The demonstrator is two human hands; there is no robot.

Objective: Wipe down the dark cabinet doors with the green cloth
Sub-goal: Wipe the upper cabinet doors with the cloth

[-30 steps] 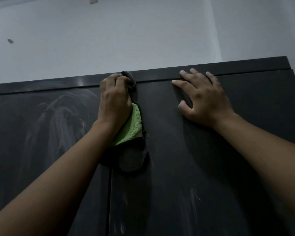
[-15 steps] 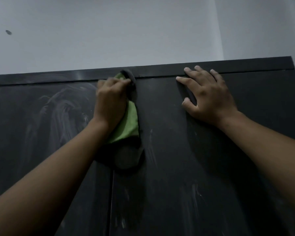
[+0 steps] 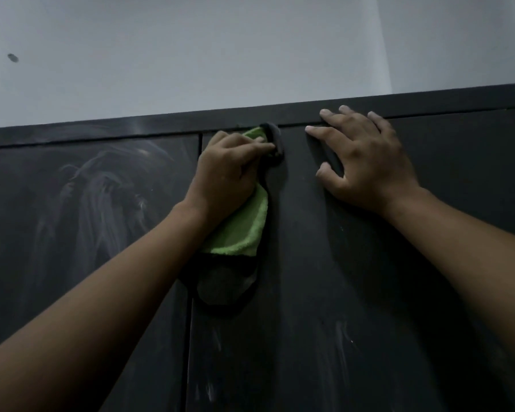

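Two hands high on the doors, cloth at the top edge

The left hand (image 3: 229, 171) holds the cloth (image 3: 241, 230) against the right door (image 3: 369, 292), just right of the seam (image 3: 191, 322) and directly under the top rail (image 3: 161, 126). Its grip is curled, with the fingers bent over a bunched fold of cloth. A green tip pokes out above the fingers, up against the rail line. The rest of the cloth hangs below the wrist, green in its upper part and dark grey lower down, lying against the door. The right hand (image 3: 366, 162) holds nothing. Its grip is spread, fingers straight and fanned on the same door, fingertips reaching the gap under the rail, thumb out to the side.

The left door (image 3: 87, 233) shows pale swirled smears (image 3: 101, 188) across its upper half. Fainter pale streaks (image 3: 342, 337) run down the lower part of the right door. Above the cabinet is a plain wall (image 3: 220, 55) with one small dark mark (image 3: 12, 58).

The step in hand looks like wiping the top corner of the right door, with the other hand bracing it shut. The job seems well short of done, given the marks on both panels. The next move probably calls for firm pressure and a sweep along the top edge toward the braced hand, which would have to shift aside. Long passes down over the streaks would follow. The bunched cloth covers little, so opening it out would likely clear more per pass
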